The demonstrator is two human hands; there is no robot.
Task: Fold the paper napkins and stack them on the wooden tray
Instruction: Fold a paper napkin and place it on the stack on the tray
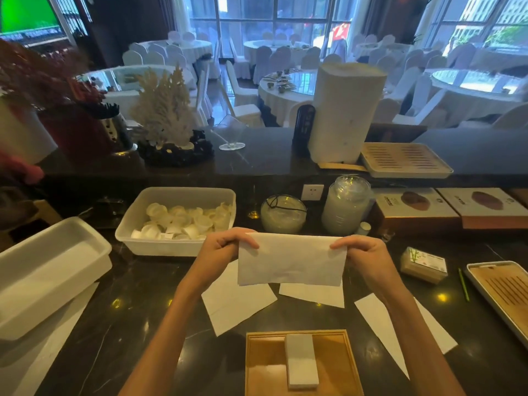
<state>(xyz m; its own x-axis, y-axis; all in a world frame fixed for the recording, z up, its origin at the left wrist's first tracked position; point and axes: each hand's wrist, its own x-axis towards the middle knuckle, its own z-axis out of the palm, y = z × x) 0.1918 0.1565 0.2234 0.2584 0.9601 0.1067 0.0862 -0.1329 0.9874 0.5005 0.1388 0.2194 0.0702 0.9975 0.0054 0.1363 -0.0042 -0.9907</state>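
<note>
Above the dark counter I hold a white paper napkin point(290, 260), folded to a wide rectangle. My left hand point(224, 247) pinches its upper left corner and my right hand point(361, 252) pinches its upper right corner. Three more napkins lie flat on the counter below it: one at the left point(237, 305), one in the middle point(314, 294) partly hidden by the held napkin, and one at the right point(380, 318) under my right forearm. The wooden tray point(265, 364) sits at the near edge, and a stack of folded napkins point(301, 360) rests on it.
A white plastic tub point(160, 244) of small cups stands behind my left hand, an empty white tub point(48, 270) at the far left. A tissue pack point(423, 267), a green pencil point(463, 284) and a slatted tray point(503, 292) lie right. Jars point(344, 207) stand behind.
</note>
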